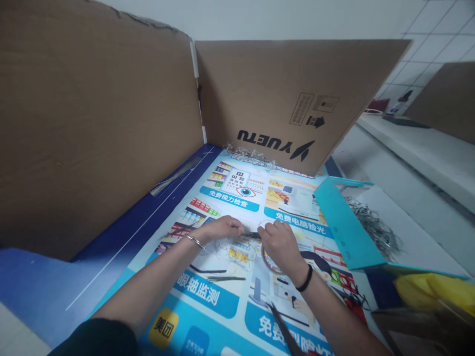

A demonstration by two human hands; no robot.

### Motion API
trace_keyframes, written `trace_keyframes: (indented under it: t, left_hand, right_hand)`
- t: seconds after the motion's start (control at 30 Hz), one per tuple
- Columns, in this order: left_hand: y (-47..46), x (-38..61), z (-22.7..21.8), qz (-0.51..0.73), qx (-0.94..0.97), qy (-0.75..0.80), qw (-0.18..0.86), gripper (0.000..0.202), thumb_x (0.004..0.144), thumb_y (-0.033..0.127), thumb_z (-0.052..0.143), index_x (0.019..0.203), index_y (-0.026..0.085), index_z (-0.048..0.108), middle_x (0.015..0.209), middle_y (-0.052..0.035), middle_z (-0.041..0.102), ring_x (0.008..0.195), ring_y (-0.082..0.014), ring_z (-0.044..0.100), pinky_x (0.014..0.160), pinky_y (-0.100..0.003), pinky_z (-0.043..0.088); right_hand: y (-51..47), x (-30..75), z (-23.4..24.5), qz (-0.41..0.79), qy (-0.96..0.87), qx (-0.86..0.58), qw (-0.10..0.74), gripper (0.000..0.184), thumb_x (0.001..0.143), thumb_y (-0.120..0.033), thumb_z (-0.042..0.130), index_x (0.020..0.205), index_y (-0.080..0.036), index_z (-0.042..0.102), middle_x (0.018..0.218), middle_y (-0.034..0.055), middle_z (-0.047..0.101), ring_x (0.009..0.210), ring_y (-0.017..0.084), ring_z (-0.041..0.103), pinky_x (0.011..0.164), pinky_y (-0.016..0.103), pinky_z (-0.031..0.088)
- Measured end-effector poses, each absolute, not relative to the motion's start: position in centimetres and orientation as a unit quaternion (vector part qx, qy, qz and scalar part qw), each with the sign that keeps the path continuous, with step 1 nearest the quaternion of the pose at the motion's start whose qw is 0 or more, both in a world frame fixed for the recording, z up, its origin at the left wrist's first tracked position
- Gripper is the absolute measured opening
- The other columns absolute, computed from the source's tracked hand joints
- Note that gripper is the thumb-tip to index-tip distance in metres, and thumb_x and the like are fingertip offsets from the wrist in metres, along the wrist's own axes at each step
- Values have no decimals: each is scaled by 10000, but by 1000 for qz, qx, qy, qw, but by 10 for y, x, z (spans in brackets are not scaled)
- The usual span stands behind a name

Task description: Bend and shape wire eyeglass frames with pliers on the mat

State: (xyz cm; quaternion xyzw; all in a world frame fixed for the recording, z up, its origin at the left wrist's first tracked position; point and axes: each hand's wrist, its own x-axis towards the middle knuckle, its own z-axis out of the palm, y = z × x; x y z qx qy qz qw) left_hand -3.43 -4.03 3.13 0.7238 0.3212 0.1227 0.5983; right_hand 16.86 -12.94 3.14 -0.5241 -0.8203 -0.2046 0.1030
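Observation:
Over the printed sheet [248, 207], both my hands are close together with a short bundle of thin dark strands [251, 235] stretched between them. My left hand [223, 228], above a metal bracelet, pinches the strands' left end. The fingers of my right hand [279, 241] are curled around the other end; a black band circles that wrist. Thin clear loops [237, 267] hang below my left hand. Partly hidden behind my right hand lies a roll of tape [267, 261]. Another small bundle of dark strands [226, 278] rests on the sheet, and scissors [284, 327] lie nearer me.
Tall cardboard panels stand at the left [100, 123] and back [260, 89]. Clear curled scraps [248, 151] line the back panel's foot. At right, a turquoise box [347, 227] holds tangled grey strands [374, 230], near yellow material [434, 291]. Flat strips [174, 177] lie by the left panel.

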Motion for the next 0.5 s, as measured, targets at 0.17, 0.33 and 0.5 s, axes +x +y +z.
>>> trace_keyframes:
  t: [0.17,0.33,0.5]
  left_hand:
    - [-40,-34,30,129,721,328,596,155,705,257,555,690,126,635,620,12,568,637,-116,470,631,-223,361]
    - [-40,-34,29,137,720,324,598,146,711,240,554,694,122,637,632,10,568,644,-113,468,633,-223,360]
    - [-41,-33,28,156,704,321,614,165,726,260,554,689,116,625,603,19,534,600,-93,439,606,-214,346]
  right_hand:
    - [-129,169,32,-193,-820,-530,100,100,850,-160,511,872,-195,603,758,34,520,755,189,373,693,355,217]
    - [-129,170,31,-183,-821,-532,98,135,856,-154,503,927,-195,611,771,32,529,756,187,377,695,354,220]
    - [-127,170,28,-167,-809,-553,106,138,833,-164,538,939,-201,619,790,34,542,767,187,390,695,347,221]
